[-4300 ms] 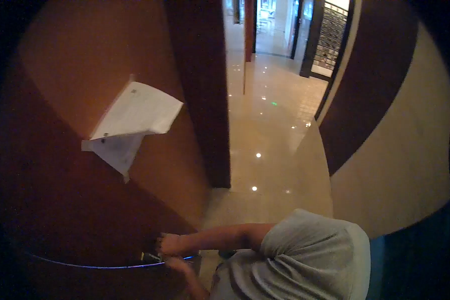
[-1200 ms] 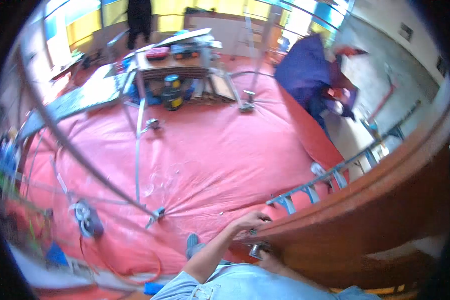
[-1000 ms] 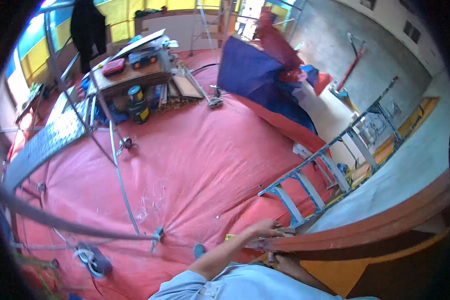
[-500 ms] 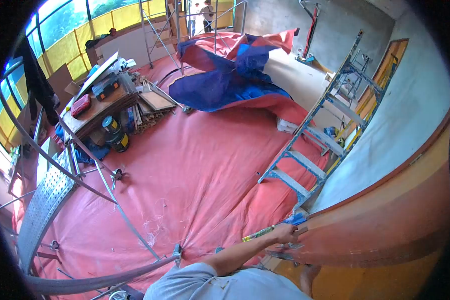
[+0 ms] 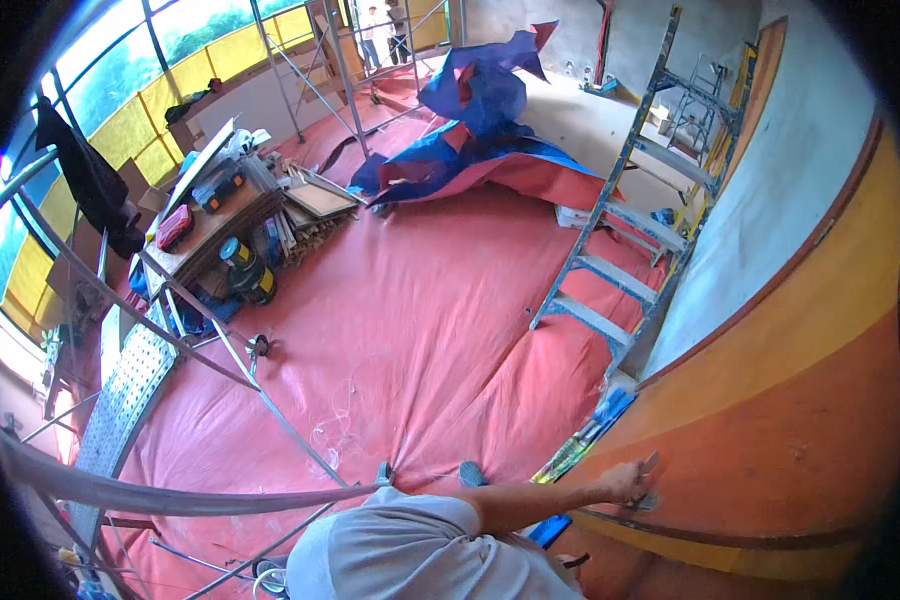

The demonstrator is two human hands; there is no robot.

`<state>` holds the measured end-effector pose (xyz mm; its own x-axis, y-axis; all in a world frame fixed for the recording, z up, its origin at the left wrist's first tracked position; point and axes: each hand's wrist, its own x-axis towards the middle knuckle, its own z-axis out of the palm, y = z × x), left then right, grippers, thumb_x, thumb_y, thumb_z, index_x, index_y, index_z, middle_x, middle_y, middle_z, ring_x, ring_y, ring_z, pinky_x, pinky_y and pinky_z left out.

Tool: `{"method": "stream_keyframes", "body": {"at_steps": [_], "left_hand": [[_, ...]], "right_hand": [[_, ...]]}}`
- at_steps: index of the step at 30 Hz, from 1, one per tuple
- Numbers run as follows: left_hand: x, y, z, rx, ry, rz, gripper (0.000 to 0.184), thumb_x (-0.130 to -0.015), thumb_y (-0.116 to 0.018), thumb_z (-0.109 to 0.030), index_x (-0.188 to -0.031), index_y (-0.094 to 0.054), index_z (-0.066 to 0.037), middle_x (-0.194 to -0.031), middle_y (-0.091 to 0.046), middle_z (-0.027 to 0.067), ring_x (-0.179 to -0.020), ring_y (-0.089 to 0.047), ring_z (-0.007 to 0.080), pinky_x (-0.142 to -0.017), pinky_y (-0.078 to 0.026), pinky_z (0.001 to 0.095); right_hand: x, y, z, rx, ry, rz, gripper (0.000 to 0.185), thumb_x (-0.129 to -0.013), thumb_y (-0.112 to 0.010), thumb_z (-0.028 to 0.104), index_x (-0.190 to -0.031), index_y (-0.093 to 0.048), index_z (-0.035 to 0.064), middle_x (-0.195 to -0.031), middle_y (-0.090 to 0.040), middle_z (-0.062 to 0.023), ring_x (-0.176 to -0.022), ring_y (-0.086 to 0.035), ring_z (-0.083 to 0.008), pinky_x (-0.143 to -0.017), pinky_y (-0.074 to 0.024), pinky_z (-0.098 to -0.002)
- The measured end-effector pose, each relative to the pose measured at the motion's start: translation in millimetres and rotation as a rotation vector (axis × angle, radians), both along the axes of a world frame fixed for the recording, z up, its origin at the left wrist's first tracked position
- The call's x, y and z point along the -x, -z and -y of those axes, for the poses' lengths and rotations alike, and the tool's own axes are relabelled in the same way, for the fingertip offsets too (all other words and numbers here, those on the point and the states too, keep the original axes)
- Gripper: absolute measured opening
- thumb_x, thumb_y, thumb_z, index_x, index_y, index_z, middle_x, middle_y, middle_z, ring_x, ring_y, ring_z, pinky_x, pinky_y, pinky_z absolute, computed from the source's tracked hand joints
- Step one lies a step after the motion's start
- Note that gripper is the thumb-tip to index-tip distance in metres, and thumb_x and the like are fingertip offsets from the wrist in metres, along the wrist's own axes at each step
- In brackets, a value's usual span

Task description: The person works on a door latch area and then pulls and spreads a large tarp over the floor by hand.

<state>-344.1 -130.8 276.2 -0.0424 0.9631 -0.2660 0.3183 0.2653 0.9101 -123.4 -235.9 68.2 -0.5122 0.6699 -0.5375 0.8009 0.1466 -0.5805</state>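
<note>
My left hand (image 5: 622, 483) reaches across to the lower part of the orange painted wall (image 5: 770, 440), its fingers closed on a small flat-bladed scraper (image 5: 650, 463). Blade and fingers are close to the wall surface; whether the blade touches it I cannot tell. Low at the bottom of the view, my right hand (image 5: 567, 561) is mostly hidden by my grey shirt, beside a dark thing too small to name. A blue item (image 5: 548, 530) shows under my left forearm. Blue and yellow-green packaging (image 5: 590, 435) lies along the foot of the wall.
A paint-marked stepladder (image 5: 620, 270) stands by the wall. Red sheeting (image 5: 370, 300) covers the floor, with a bunched blue-and-red tarp (image 5: 490, 150) farther off. Scaffold tubes (image 5: 170, 495) cross the left side, near a loaded stack of boards (image 5: 230, 215). Two people stand at the back.
My left hand has moved right and slightly down, from beside the packaging to the orange wall. My right hand has dropped mostly out of sight. The view has shifted and tilted.
</note>
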Motion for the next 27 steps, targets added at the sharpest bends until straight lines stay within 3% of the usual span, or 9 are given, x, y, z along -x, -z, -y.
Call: {"method": "stream_keyframes", "body": {"at_steps": [3,6,11,15,19,22,24,25,27], "left_hand": [[-87,74,-29,-0.03,-0.09,0.003,0.048,-0.089,-0.053,-0.039,-0.117,-0.05,0.0,-0.101,-0.063,0.0293,-0.095,-0.062,0.0452,-0.08,-0.048,0.0538],[-131,49,-31,0.04,-0.072,0.174,0.048,-0.09,-0.052,-0.039,-0.117,-0.049,0.0,-0.101,-0.064,0.0292,-0.095,-0.062,0.0454,-0.081,-0.048,0.0542],[-192,60,-50,0.033,-0.119,0.14,0.049,-0.089,-0.052,-0.04,-0.116,-0.05,0.0,-0.102,-0.063,0.029,-0.098,-0.061,0.0446,-0.084,-0.047,0.0533],[-190,69,-47,0.0,-0.132,0.16,0.05,-0.088,-0.054,-0.039,-0.119,-0.049,0.0,-0.102,-0.064,0.0266,-0.098,-0.062,0.0428,-0.084,-0.048,0.0514],[-188,61,-45,-0.039,-0.138,0.213,0.05,-0.087,-0.056,-0.039,-0.119,-0.049,-0.001,-0.1,-0.065,0.0245,-0.096,-0.063,0.041,-0.083,-0.048,0.049],[-177,57,-43,-0.109,-0.141,0.186,0.042,-0.086,-0.061,-0.034,-0.111,-0.051,-0.001,-0.092,-0.067,0.0222,-0.084,-0.068,0.0357,-0.073,-0.051,0.0463],[-163,61,-46,-0.105,0.032,0.2,0.052,-0.086,-0.063,-0.044,-0.113,-0.05,-0.001,-0.091,-0.066,0.0187,-0.081,-0.066,0.0335,-0.075,-0.051,0.0423],[-151,62,-44,-0.105,0.024,0.2,0.052,-0.086,-0.063,-0.044,-0.113,-0.05,-0.001,-0.091,-0.066,0.0187,-0.081,-0.066,0.0335,-0.075,-0.051,0.0423],[-119,70,-36,0.03,0.166,0.368,0.059,-0.084,-0.065,-0.053,-0.111,-0.052,-0.002,-0.089,-0.066,0.0146,-0.069,-0.066,0.0243,-0.067,-0.052,0.038]], "right_hand": [[-26,1,15,0.031,0.011,0.01,0.014,-0.084,-0.06,0.015,-0.086,-0.06,0.0016,-0.076,-0.057,-0.0077,-0.071,-0.054,-0.0231,-0.067,-0.0447,-0.0395],[-60,4,28,0.064,0.038,0.016,0.013,-0.084,-0.06,0.014,-0.083,-0.06,0.0012,-0.073,-0.057,-0.0066,-0.067,-0.053,-0.0223,-0.065,-0.0447,-0.0387],[-109,8,44,0.121,0.119,0.025,0.012,-0.084,-0.059,0.011,-0.079,-0.06,0.0006,-0.067,-0.055,-0.0047,-0.062,-0.051,-0.0211,-0.061,-0.0445,-0.0375],[-127,7,59,0.181,0.186,0.015,0.013,-0.084,-0.058,0.009,-0.075,-0.06,0.0001,-0.062,-0.054,-0.0032,-0.057,-0.05,-0.0201,-0.057,-0.0444,-0.0365],[-143,29,51,-0.016,0.126,-0.131,0.013,-0.084,-0.059,0.01,-0.077,-0.06,-0.0007,-0.066,-0.056,-0.0061,-0.063,-0.055,-0.0225,-0.06,-0.0466,-0.0353],[-145,59,37,-0.141,0.075,-0.229,0.014,-0.084,-0.061,0.011,-0.078,-0.06,-0.0013,-0.068,-0.057,-0.0081,-0.068,-0.059,-0.0242,-0.063,-0.048,-0.0345],[-143,75,16,0.147,0.325,-0.169,0.015,-0.084,-0.061,0.013,-0.081,-0.064,-0.0012,-0.069,-0.062,-0.0106,-0.067,-0.062,-0.0246,-0.062,-0.0497,-0.036],[-135,68,10,0.149,0.318,-0.168,0.015,-0.084,-0.061,0.013,-0.081,-0.064,-0.0012,-0.069,-0.062,-0.0106,-0.067,-0.062,-0.0246,-0.062,-0.0497,-0.036],[-109,43,-15,0.191,0.401,-0.057,0.018,-0.083,-0.063,0.016,-0.086,-0.067,-0.0016,-0.08,-0.068,-0.0164,-0.075,-0.066,-0.0294,-0.068,-0.051,-0.04]]}}
